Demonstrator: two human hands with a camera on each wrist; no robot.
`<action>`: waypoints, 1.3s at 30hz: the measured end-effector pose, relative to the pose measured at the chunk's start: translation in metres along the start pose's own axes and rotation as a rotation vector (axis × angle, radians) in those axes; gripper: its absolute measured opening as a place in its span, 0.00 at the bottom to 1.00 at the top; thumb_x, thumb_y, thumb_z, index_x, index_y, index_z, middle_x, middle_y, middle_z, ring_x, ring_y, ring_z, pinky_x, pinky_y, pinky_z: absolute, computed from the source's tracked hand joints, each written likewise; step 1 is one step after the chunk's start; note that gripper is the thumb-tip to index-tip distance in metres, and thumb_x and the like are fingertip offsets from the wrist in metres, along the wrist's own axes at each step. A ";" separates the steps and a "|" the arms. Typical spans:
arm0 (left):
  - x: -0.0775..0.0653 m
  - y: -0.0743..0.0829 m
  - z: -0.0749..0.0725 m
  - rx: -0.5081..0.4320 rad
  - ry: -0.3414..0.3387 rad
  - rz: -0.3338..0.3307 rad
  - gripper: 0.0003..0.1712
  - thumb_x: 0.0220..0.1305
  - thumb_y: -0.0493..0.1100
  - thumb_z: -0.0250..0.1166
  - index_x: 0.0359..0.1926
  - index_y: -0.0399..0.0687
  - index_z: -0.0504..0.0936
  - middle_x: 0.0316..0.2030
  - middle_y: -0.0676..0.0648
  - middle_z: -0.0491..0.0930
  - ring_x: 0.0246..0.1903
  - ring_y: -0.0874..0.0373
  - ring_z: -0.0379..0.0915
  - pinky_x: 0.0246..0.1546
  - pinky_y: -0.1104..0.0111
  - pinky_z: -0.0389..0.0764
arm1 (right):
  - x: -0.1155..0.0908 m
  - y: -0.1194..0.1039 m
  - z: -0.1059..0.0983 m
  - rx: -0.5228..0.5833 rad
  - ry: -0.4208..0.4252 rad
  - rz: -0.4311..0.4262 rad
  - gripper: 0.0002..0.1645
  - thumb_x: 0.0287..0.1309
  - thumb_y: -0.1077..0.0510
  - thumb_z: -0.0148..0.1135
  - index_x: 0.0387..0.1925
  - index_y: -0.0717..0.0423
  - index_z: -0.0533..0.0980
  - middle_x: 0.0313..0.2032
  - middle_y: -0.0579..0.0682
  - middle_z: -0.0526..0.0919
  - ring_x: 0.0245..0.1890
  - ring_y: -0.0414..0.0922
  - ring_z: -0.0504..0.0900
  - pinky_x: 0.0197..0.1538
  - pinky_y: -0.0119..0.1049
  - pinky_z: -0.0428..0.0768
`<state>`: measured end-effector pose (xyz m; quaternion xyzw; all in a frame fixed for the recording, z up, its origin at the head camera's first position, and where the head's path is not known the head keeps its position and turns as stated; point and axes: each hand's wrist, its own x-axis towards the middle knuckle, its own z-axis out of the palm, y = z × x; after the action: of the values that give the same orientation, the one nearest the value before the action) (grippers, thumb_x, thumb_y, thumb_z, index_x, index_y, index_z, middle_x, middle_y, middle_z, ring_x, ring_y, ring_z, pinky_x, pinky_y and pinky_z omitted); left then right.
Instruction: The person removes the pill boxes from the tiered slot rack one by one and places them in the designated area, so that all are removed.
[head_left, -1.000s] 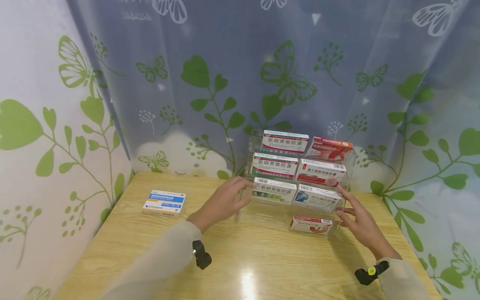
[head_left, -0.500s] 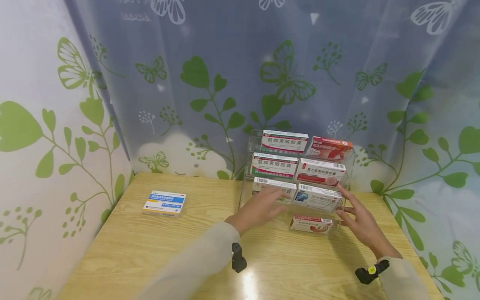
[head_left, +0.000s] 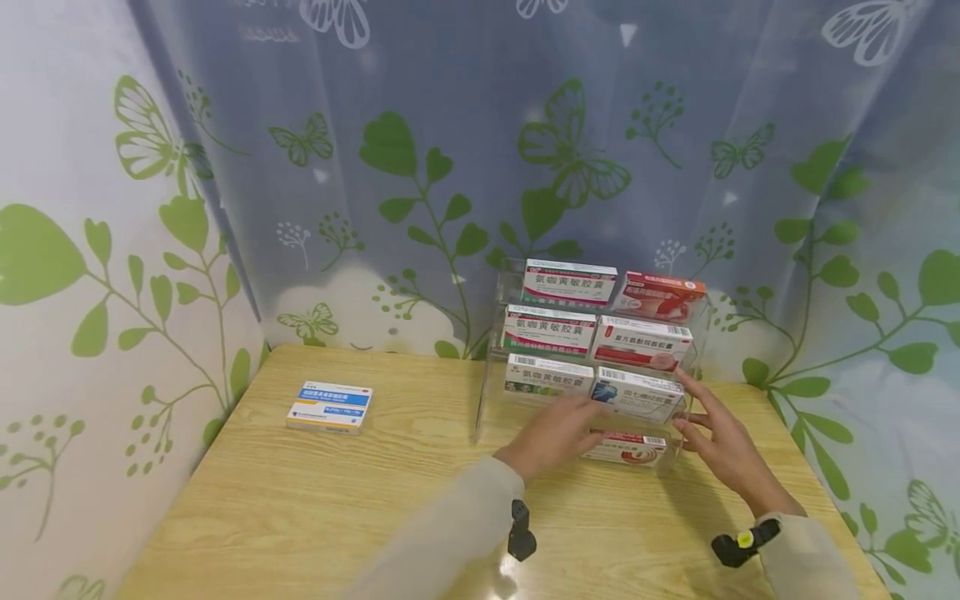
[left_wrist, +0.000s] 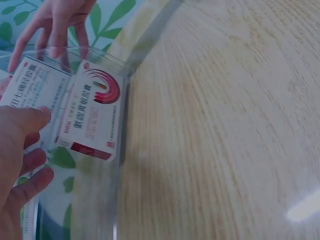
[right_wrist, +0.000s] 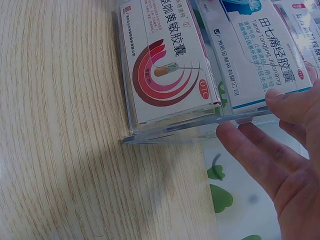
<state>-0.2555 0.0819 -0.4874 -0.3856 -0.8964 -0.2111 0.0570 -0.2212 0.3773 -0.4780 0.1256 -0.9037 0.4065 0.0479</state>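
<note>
A clear tiered display rack (head_left: 480,417) holds several medicine boxes. My left hand (head_left: 558,433) is in front of its lower tiers, fingers loosely bent, nothing between them. By its fingertips lies a red-and-white capsule box (head_left: 633,450) on the bottom tier, partly covered by the hand in the head view. In the left wrist view, the thumb overlaps a white box with a blue picture (head_left: 637,396); contact cannot be told. My right hand (head_left: 723,450) holds the rack's right side wall, thumb at the front and fingers outside, as the right wrist view shows.
A blue-and-white medicine box (head_left: 330,407) lies flat on the left of the wooden table (head_left: 300,517). Upper tiers carry green-and-white boxes (head_left: 551,333), a red box (head_left: 660,297) and a red-and-white box (head_left: 642,343). Patterned curtains (head_left: 450,167) stand behind and at both sides.
My left hand has moved right and down, from the rack's left edge across the lower green-and-white box to the bottom-tier box. My right hand stays at the rack's right side.
</note>
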 end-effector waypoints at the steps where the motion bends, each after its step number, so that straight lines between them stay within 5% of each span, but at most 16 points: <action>1: 0.000 0.000 0.003 0.015 0.005 0.005 0.21 0.81 0.52 0.67 0.69 0.56 0.83 0.63 0.57 0.85 0.63 0.62 0.80 0.67 0.72 0.80 | 0.000 0.000 0.000 -0.002 0.001 0.000 0.50 0.79 0.69 0.59 0.90 0.43 0.48 0.80 0.76 0.56 0.64 0.82 0.77 0.44 0.41 0.94; 11: -0.003 0.001 0.022 0.082 0.042 0.022 0.16 0.80 0.48 0.67 0.64 0.56 0.86 0.68 0.53 0.83 0.67 0.60 0.80 0.71 0.70 0.78 | -0.001 -0.002 0.000 -0.003 0.002 -0.002 0.50 0.78 0.69 0.59 0.89 0.44 0.48 0.81 0.76 0.56 0.63 0.82 0.77 0.43 0.40 0.94; 22: -0.009 0.001 0.020 -0.097 0.074 0.023 0.12 0.82 0.44 0.64 0.60 0.56 0.87 0.59 0.56 0.85 0.59 0.64 0.82 0.64 0.79 0.79 | 0.000 -0.003 0.001 0.007 -0.007 0.010 0.50 0.79 0.69 0.59 0.90 0.45 0.47 0.81 0.76 0.55 0.64 0.82 0.76 0.44 0.41 0.94; 30: -0.017 -0.006 -0.004 -0.232 0.094 -0.015 0.13 0.83 0.42 0.63 0.62 0.55 0.86 0.55 0.56 0.84 0.53 0.66 0.81 0.56 0.80 0.81 | -0.001 -0.002 0.000 0.032 -0.006 -0.003 0.50 0.79 0.69 0.58 0.90 0.43 0.47 0.80 0.76 0.55 0.64 0.83 0.76 0.44 0.38 0.94; 39: -0.030 -0.022 -0.049 -0.297 0.156 -0.054 0.14 0.84 0.44 0.62 0.62 0.56 0.87 0.56 0.55 0.84 0.51 0.64 0.79 0.53 0.75 0.83 | -0.001 -0.002 0.000 0.018 -0.008 -0.004 0.49 0.80 0.68 0.58 0.90 0.43 0.47 0.80 0.77 0.55 0.64 0.85 0.75 0.44 0.41 0.94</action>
<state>-0.2530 0.0276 -0.4582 -0.3480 -0.8582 -0.3721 0.0632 -0.2196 0.3764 -0.4764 0.1294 -0.8999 0.4141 0.0440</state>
